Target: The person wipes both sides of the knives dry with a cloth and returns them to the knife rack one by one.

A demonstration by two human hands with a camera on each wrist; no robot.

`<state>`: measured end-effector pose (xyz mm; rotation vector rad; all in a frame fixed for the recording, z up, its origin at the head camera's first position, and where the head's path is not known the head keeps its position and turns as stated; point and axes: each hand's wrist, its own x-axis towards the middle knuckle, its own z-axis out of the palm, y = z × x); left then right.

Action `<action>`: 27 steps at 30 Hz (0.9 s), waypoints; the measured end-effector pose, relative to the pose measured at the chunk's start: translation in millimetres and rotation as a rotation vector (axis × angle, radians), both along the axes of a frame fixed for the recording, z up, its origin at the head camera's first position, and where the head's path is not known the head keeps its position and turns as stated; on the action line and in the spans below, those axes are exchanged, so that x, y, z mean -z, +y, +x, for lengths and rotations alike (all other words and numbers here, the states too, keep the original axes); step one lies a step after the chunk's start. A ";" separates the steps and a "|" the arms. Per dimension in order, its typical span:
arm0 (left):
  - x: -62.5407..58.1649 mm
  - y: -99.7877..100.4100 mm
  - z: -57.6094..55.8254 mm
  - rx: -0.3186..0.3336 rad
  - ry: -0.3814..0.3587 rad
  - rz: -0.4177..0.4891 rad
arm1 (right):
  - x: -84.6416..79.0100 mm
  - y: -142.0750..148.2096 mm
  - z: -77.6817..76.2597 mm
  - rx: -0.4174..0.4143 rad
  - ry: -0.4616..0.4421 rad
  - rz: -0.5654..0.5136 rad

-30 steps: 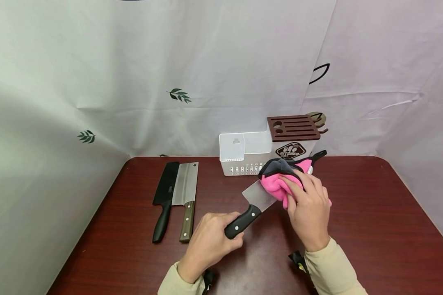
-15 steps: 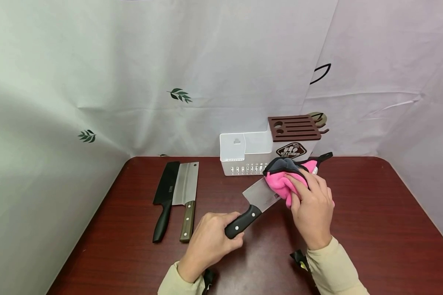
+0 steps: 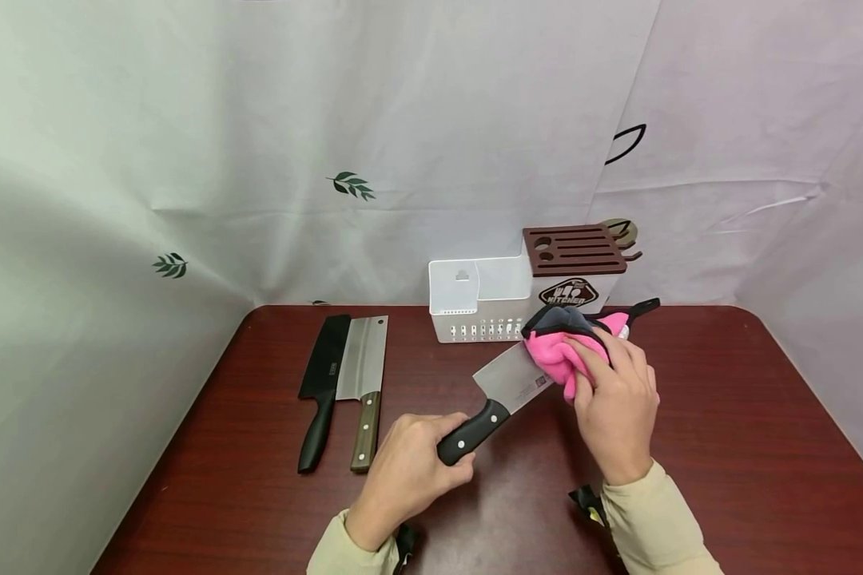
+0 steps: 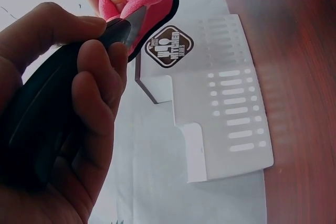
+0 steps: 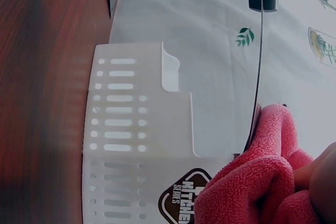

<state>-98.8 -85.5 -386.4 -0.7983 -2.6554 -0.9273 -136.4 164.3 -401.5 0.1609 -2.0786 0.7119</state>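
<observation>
My left hand (image 3: 415, 471) grips the black riveted handle of a cleaver (image 3: 507, 375), its blade angled up to the right above the table. In the left wrist view the fingers wrap round that handle (image 4: 47, 93). With my right hand (image 3: 618, 407) I hold a pink cloth (image 3: 562, 355) with a dark grey side and black edging, bunched over the far end of the blade. The right wrist view shows the blade edge-on, running into the folds of the cloth (image 5: 257, 182). The blade's far end is hidden under it.
To the left, a black cleaver (image 3: 324, 375) and a steel cleaver (image 3: 362, 359) with a wooden handle lie side by side on the red-brown table (image 3: 223, 479). At the back stands a white knife holder (image 3: 467, 323) with a slotted brown top (image 3: 574, 249), against a pale curtain.
My right hand and the cloth have slid a little to the right along the blade, uncovering more of it and a small mark. The left hand holds still.
</observation>
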 end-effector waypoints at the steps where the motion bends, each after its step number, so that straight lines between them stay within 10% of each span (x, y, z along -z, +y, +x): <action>1: -0.1 0.0 0.0 0.000 0.000 0.000 | 0.1 0.2 -0.1 0.001 0.001 -0.001; 27: 0.2 -0.1 -0.1 -0.025 0.021 0.016 | -3.2 3.0 0.1 0.005 -0.026 -0.026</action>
